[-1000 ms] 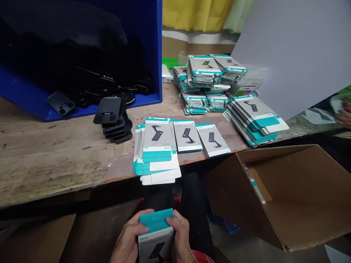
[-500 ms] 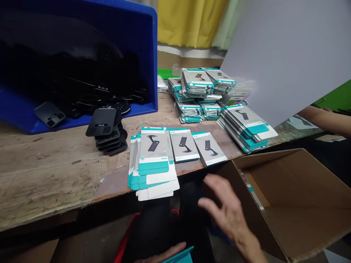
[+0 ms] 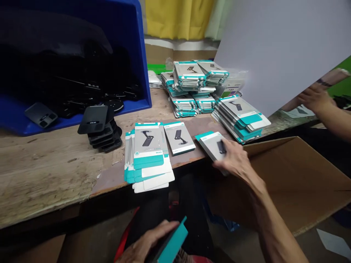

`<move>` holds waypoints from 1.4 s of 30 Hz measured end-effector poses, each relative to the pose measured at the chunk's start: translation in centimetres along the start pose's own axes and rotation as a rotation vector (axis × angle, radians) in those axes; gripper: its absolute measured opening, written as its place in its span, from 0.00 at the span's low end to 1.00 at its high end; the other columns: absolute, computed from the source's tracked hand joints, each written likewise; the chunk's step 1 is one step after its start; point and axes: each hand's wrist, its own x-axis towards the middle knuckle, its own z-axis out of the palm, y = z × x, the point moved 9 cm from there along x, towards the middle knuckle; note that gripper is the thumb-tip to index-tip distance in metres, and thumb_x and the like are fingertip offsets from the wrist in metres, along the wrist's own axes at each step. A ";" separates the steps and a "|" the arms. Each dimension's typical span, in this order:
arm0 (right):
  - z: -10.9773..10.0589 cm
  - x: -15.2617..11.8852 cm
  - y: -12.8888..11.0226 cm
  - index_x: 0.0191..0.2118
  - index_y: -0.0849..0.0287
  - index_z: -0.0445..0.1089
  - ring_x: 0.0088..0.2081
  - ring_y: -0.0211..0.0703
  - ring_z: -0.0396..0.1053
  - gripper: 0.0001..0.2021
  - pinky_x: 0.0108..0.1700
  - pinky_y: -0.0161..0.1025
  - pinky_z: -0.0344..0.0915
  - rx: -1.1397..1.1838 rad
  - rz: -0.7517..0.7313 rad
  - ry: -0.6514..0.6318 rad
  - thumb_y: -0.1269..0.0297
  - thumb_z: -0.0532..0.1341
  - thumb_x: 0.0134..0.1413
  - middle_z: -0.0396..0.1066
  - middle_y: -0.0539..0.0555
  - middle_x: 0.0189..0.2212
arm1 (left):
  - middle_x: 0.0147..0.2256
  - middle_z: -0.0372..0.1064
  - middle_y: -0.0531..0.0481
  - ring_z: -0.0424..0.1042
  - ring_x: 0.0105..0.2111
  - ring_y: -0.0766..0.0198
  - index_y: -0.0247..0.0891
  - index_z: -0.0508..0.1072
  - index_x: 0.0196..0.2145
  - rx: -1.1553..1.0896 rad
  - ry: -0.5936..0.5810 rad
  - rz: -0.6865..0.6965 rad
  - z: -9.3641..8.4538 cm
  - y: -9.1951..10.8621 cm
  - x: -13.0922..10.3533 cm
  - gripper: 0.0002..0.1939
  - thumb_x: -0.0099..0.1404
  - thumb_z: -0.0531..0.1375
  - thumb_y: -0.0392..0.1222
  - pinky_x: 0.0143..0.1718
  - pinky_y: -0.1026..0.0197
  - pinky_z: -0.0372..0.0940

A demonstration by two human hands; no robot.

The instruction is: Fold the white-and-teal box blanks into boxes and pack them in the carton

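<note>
My right hand (image 3: 234, 159) is closed around the lower end of a white and teal phone-stand box (image 3: 210, 142) at the table's front edge. Low in the view, over my lap, my left hand (image 3: 149, 237) grips a teal box (image 3: 174, 243). A second filled phone-stand box (image 3: 179, 138) lies on the table to the left of my right hand. Beside it rests a fanned pile of flat printed cartons (image 3: 148, 146), with white flaps hanging past the edge. Farther left stands a stack of black phone stands (image 3: 94, 120).
A blue bin (image 3: 141, 54) on its side holds many black stands. Bundled flat cartons (image 3: 189, 75) are piled at the back, with another stack (image 3: 240, 111) to the right. An open cardboard box (image 3: 301, 175) stands below the edge. Another person's hand (image 3: 315, 96) is at far right.
My right hand has reached forward and taken hold of the rightmost phone-stand box, which has shifted slightly. My left hand has risen further into view with the teal box. The other person's hand has appeared.
</note>
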 end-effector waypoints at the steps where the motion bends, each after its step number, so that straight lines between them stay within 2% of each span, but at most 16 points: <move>1: -0.7 -2.6 0.2 0.58 0.58 0.58 0.50 0.65 0.61 0.41 0.47 0.55 0.59 0.012 -0.091 0.024 0.58 0.65 0.31 0.61 0.66 0.52 | 0.63 0.56 0.50 0.52 0.62 0.33 0.56 0.61 0.61 0.001 0.015 0.056 -0.6 0.6 -0.3 0.52 0.37 0.70 0.60 0.61 0.39 0.50; 4: 0.2 -11.5 -2.2 0.62 0.56 0.53 0.55 0.67 0.57 0.45 0.52 0.58 0.55 0.075 -0.511 -0.103 0.66 0.62 0.30 0.55 0.66 0.59 | 0.64 0.52 0.44 0.48 0.63 0.34 0.49 0.56 0.64 0.122 0.043 0.181 -2.2 2.3 -0.5 0.63 0.30 0.72 0.58 0.63 0.37 0.43; 7: 3.4 -18.2 -5.2 0.63 0.59 0.52 0.55 0.68 0.56 0.47 0.53 0.62 0.53 0.145 -0.702 -0.311 0.70 0.60 0.27 0.54 0.69 0.60 | 0.59 0.55 0.39 0.54 0.58 0.38 0.42 0.53 0.65 0.493 0.042 0.285 -1.9 3.2 0.4 0.64 0.30 0.73 0.50 0.61 0.36 0.45; 9: 5.6 -20.6 -7.0 0.62 0.63 0.53 0.54 0.68 0.56 0.47 0.53 0.63 0.52 0.186 -0.741 -0.370 0.71 0.59 0.26 0.54 0.71 0.59 | 0.55 0.56 0.37 0.56 0.55 0.40 0.39 0.53 0.65 0.710 0.028 0.361 -0.8 3.0 0.8 0.61 0.33 0.71 0.46 0.58 0.36 0.50; 12: 7.7 -22.5 -9.0 0.62 0.68 0.51 0.56 0.69 0.54 0.46 0.53 0.64 0.51 0.252 -0.790 -0.341 0.71 0.58 0.28 0.52 0.75 0.60 | 0.53 0.56 0.35 0.56 0.52 0.40 0.36 0.51 0.65 0.865 0.030 0.406 0.6 1.8 0.7 0.58 0.37 0.68 0.47 0.54 0.37 0.54; 17: 10.9 -24.8 -10.3 0.64 0.69 0.48 0.57 0.69 0.51 0.48 0.54 0.65 0.51 0.338 -0.834 -0.314 0.72 0.57 0.27 0.50 0.74 0.60 | 0.54 0.54 0.30 0.55 0.53 0.37 0.30 0.54 0.63 1.061 0.112 0.427 1.5 -0.3 0.0 0.50 0.42 0.63 0.43 0.56 0.33 0.48; 19: 11.8 -25.3 -10.2 0.64 0.69 0.47 0.58 0.68 0.51 0.48 0.54 0.65 0.51 0.404 -0.815 -0.313 0.71 0.57 0.27 0.50 0.74 0.60 | 0.54 0.55 0.30 0.55 0.53 0.37 0.30 0.55 0.62 1.100 0.106 0.404 1.9 -1.3 0.0 0.48 0.41 0.62 0.40 0.56 0.34 0.47; 21: 12.4 -25.3 -9.9 0.64 0.69 0.47 0.57 0.66 0.53 0.48 0.54 0.63 0.52 0.474 -0.774 -0.375 0.69 0.58 0.30 0.52 0.73 0.59 | 0.53 0.56 0.30 0.55 0.53 0.37 0.28 0.55 0.61 1.086 0.094 0.370 2.4 -2.3 0.0 0.48 0.40 0.61 0.39 0.56 0.34 0.49; 23: 13.1 -24.6 -9.9 0.65 0.67 0.48 0.55 0.63 0.56 0.47 0.53 0.60 0.54 0.524 -0.709 -0.530 0.66 0.61 0.34 0.55 0.70 0.58 | 0.52 0.57 0.29 0.56 0.52 0.37 0.27 0.56 0.61 1.063 0.093 0.350 2.9 -2.7 -0.1 0.47 0.40 0.60 0.39 0.55 0.33 0.49; 25: 14.4 -23.1 -9.9 0.66 0.64 0.48 0.53 0.62 0.59 0.45 0.53 0.59 0.55 0.519 -0.556 -0.746 0.57 0.64 0.40 0.59 0.68 0.56 | 0.52 0.57 0.28 0.56 0.51 0.37 0.26 0.56 0.60 1.071 0.097 0.349 3.4 -2.7 -0.2 0.46 0.42 0.59 0.39 0.54 0.33 0.49; 28: 16.8 -21.0 -10.6 0.65 0.60 0.53 0.53 0.63 0.62 0.42 0.53 0.56 0.56 0.496 -0.320 -1.055 0.43 0.61 0.48 0.65 0.65 0.53 | 0.51 0.58 0.27 0.57 0.51 0.37 0.23 0.56 0.59 1.133 0.122 0.330 4.1 -2.6 -0.6 0.44 0.43 0.59 0.39 0.54 0.34 0.50; 31: 19.0 -19.9 -13.8 0.52 0.60 0.69 0.44 0.57 0.68 0.34 0.44 0.46 0.62 0.536 -0.351 -1.245 0.38 0.61 0.46 0.73 0.60 0.43 | 0.51 0.59 0.27 0.58 0.52 0.37 0.22 0.56 0.59 1.185 0.168 0.277 4.4 -2.7 -1.1 0.43 0.44 0.58 0.39 0.54 0.35 0.51; 34: 20.7 -19.5 -16.3 0.35 0.60 0.75 0.33 0.51 0.68 0.27 0.33 0.42 0.60 0.556 -0.402 -1.308 0.38 0.65 0.40 0.73 0.56 0.30 | 0.51 0.59 0.25 0.59 0.51 0.37 0.20 0.57 0.58 1.218 0.218 0.253 4.4 -2.6 -1.7 0.41 0.45 0.58 0.38 0.54 0.37 0.53; 36: 20.8 -19.0 -17.0 0.30 0.58 0.74 0.32 0.48 0.67 0.23 0.31 0.41 0.59 0.583 -0.386 -1.287 0.40 0.65 0.41 0.71 0.54 0.27 | 0.50 0.60 0.25 0.60 0.51 0.37 0.18 0.57 0.58 1.254 0.275 0.264 4.1 -2.2 -2.2 0.40 0.47 0.57 0.38 0.54 0.38 0.54; 39: 19.1 -18.4 -17.6 0.29 0.56 0.74 0.32 0.44 0.67 0.19 0.31 0.39 0.60 0.629 -0.399 -1.255 0.43 0.64 0.46 0.72 0.52 0.27 | 0.50 0.61 0.24 0.61 0.50 0.36 0.16 0.55 0.59 1.341 0.380 0.326 3.8 -0.8 -2.9 0.39 0.49 0.56 0.37 0.54 0.40 0.56; 42: 16.5 -17.8 -17.8 0.30 0.56 0.73 0.29 0.39 0.66 0.14 0.31 0.36 0.61 0.635 -0.469 -1.191 0.50 0.65 0.48 0.70 0.50 0.27 | 0.49 0.63 0.25 0.64 0.48 0.37 0.18 0.51 0.61 1.429 0.476 0.476 3.9 0.9 -3.5 0.41 0.49 0.54 0.34 0.51 0.40 0.59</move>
